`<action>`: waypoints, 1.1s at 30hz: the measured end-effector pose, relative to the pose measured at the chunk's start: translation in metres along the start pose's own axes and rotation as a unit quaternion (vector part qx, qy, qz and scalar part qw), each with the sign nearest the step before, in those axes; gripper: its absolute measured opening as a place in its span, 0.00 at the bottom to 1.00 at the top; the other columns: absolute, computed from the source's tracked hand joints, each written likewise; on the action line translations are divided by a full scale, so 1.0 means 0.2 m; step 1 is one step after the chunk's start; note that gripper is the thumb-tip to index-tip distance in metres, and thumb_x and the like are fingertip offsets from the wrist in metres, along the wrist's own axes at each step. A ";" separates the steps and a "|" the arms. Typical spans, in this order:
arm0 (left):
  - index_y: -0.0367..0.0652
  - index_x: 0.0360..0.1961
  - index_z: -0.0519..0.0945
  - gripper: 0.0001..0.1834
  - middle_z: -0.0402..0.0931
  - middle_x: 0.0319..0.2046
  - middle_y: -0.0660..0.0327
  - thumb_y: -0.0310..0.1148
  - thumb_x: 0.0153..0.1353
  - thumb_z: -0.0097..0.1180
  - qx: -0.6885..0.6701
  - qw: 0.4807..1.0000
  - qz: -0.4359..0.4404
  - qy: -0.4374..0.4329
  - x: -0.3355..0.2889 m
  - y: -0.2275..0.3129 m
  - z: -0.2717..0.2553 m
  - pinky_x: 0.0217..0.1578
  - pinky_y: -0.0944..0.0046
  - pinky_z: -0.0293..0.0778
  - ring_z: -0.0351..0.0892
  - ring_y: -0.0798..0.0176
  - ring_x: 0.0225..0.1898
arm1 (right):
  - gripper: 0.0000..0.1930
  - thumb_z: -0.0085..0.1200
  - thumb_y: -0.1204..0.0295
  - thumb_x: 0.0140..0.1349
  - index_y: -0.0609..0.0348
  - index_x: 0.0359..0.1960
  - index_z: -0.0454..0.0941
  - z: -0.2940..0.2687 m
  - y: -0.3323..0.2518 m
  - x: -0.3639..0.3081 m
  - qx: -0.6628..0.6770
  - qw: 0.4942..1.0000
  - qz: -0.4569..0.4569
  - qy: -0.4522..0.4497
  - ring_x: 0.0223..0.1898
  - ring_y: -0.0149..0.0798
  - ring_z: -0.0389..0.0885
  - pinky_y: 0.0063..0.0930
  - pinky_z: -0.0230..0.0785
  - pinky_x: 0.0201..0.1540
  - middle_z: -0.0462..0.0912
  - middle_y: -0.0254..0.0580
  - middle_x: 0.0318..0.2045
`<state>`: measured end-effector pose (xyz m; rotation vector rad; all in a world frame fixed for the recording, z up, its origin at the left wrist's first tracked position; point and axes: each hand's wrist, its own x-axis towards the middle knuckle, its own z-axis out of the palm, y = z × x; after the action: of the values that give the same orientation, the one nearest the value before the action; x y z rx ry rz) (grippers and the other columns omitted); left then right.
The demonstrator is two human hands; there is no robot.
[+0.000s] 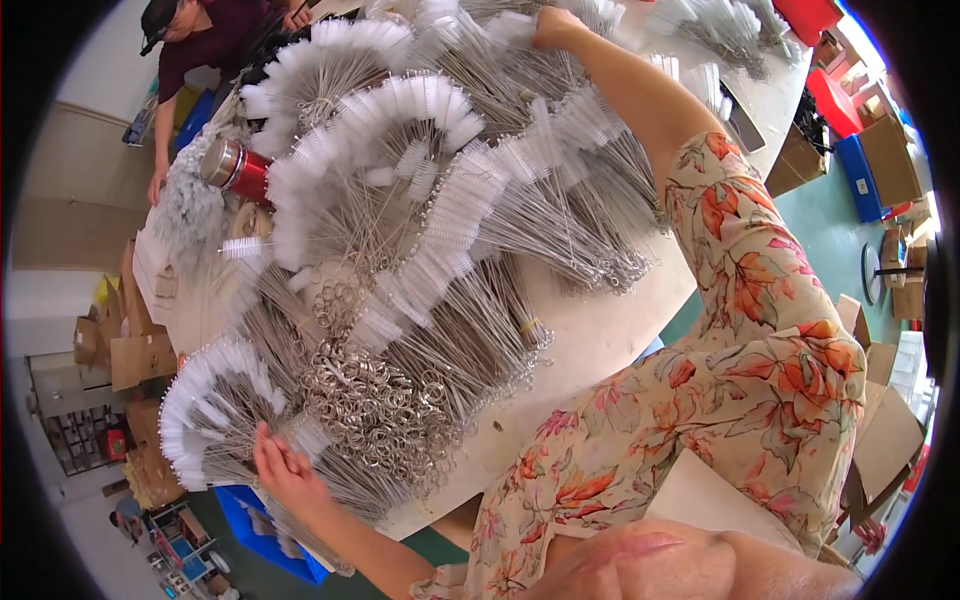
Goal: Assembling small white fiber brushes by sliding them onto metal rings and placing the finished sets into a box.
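Observation:
Long wire cleaning brushes point(455, 215) with white bristle heads and ring-ended handles lie in heaped bundles over the table. At the near left, my left hand point(285, 465) rests beside a fanned bundle of brushes point(210, 415). Its fingers are bent together, and whatever may be between them is too small to make out. My right arm reaches across to the far side, where my right hand point(557, 28) is at the white heads of another pile point(510, 30). Its fingers are mostly hidden. A dense cluster of metal ring ends point(375, 410) lies right of my left hand.
A red metal flask point(237, 170) lies among the brushes at the left. Across the table's far left corner, another person point(185, 60) has an arm at a greyish pile point(190, 205). A blue bin point(265, 535) stands below the near left edge. Cardboard boxes point(890, 150) are stacked at the right.

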<state>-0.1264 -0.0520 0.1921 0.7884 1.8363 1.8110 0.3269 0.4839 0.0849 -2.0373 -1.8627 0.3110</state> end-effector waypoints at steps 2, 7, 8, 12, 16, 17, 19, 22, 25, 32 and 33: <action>0.35 0.54 0.68 0.18 0.68 0.25 0.68 0.32 0.65 0.45 -0.016 1.000 -0.007 -0.003 -0.10 -0.05 -0.07 0.13 0.80 0.51 0.54 0.82 0.16 | 0.18 0.62 0.64 0.38 0.59 0.33 0.81 -0.03 0.01 -0.02 0.002 1.000 -0.004 -0.015 0.38 0.47 0.80 0.37 0.73 0.41 0.81 0.51 0.35; 0.35 0.53 0.67 0.17 0.66 0.24 0.67 0.31 0.65 0.44 -0.076 0.997 -0.014 0.029 -0.27 -0.10 -0.12 0.13 0.80 0.50 0.53 0.81 0.16 | 0.11 0.56 0.65 0.49 0.58 0.31 0.78 -0.11 -0.07 -0.10 0.131 0.974 0.005 0.186 0.38 0.50 0.79 0.38 0.72 0.38 0.79 0.53 0.37; 0.35 0.53 0.67 0.17 0.65 0.23 0.67 0.32 0.65 0.44 -0.087 0.993 0.008 0.078 -0.30 -0.09 -0.11 0.12 0.80 0.50 0.54 0.80 0.16 | 0.10 0.52 0.65 0.53 0.59 0.30 0.77 -0.21 -0.16 -0.17 0.170 0.941 -0.095 0.277 0.37 0.52 0.78 0.39 0.70 0.36 0.78 0.55 0.36; 0.35 0.51 0.68 0.17 0.63 0.22 0.67 0.35 0.66 0.43 -0.085 0.994 0.053 0.043 -0.41 -0.05 -0.14 0.11 0.79 0.48 0.53 0.79 0.15 | 0.11 0.45 0.67 0.59 0.61 0.27 0.74 -0.41 -0.38 -0.37 0.256 0.876 -0.269 0.307 0.31 0.55 0.76 0.44 0.67 0.33 0.76 0.55 0.30; 0.35 0.48 0.70 0.16 0.62 0.21 0.67 0.37 0.66 0.43 -0.126 0.991 0.004 0.046 -0.48 -0.11 -0.18 0.10 0.79 0.46 0.52 0.79 0.14 | 0.13 0.52 0.61 0.52 0.57 0.28 0.80 -0.02 -0.26 -0.05 0.095 0.907 -0.340 0.230 0.27 0.45 0.79 0.36 0.72 0.32 0.81 0.49 0.26; 0.35 0.47 0.71 0.16 0.62 0.21 0.67 0.37 0.66 0.44 -0.126 0.991 -0.004 0.054 -0.52 -0.13 -0.19 0.10 0.79 0.46 0.51 0.79 0.14 | 0.15 0.58 0.56 0.48 0.56 0.25 0.82 0.04 -0.29 -0.11 0.159 0.953 -0.235 0.108 0.26 0.38 0.81 0.29 0.73 0.31 0.82 0.43 0.26; 0.36 0.45 0.71 0.15 0.63 0.20 0.67 0.37 0.66 0.44 -0.126 0.990 -0.007 0.066 -0.57 -0.15 -0.23 0.10 0.79 0.46 0.51 0.80 0.13 | 0.16 0.60 0.56 0.43 0.52 0.28 0.83 0.01 -0.37 -0.28 0.121 0.976 -0.180 0.035 0.32 0.43 0.81 0.34 0.72 0.40 0.83 0.43 0.28; 0.35 0.43 0.72 0.15 0.63 0.20 0.67 0.37 0.66 0.44 -0.133 0.990 -0.013 0.049 -0.62 -0.17 -0.27 0.10 0.79 0.46 0.52 0.80 0.13 | 0.17 0.59 0.55 0.41 0.53 0.30 0.83 0.00 -0.33 -0.32 0.085 0.985 -0.149 -0.005 0.35 0.43 0.81 0.34 0.71 0.41 0.83 0.43 0.29; 0.34 0.42 0.73 0.15 0.64 0.21 0.66 0.37 0.65 0.45 -0.140 0.988 -0.016 0.063 -0.68 -0.18 -0.31 0.11 0.80 0.48 0.54 0.79 0.15 | 0.18 0.59 0.55 0.40 0.53 0.30 0.83 -0.02 -0.32 -0.31 0.101 0.984 -0.148 0.018 0.36 0.44 0.80 0.35 0.71 0.43 0.82 0.44 0.32; 0.30 0.40 0.74 0.14 0.65 0.23 0.65 0.33 0.64 0.47 -0.178 0.984 -0.020 -0.005 -0.62 -0.26 -0.11 0.16 0.78 0.51 0.57 0.77 0.18 | 0.13 0.49 0.65 0.52 0.63 0.24 0.78 -0.41 -0.45 -0.55 0.123 0.917 -0.230 0.301 0.27 0.52 0.78 0.41 0.71 0.33 0.78 0.55 0.23; 0.30 0.40 0.74 0.14 0.64 0.22 0.66 0.33 0.64 0.47 -0.157 0.987 -0.022 -0.029 -0.62 -0.23 -0.04 0.15 0.78 0.50 0.56 0.78 0.18 | 0.13 0.48 0.65 0.55 0.64 0.26 0.77 -0.48 -0.49 -0.59 0.118 0.892 -0.270 0.344 0.25 0.49 0.78 0.39 0.71 0.32 0.77 0.53 0.20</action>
<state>-0.0449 -0.1396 0.1361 0.6683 1.4693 1.9625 0.2635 0.3615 0.2025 -1.1639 -1.7094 -0.2926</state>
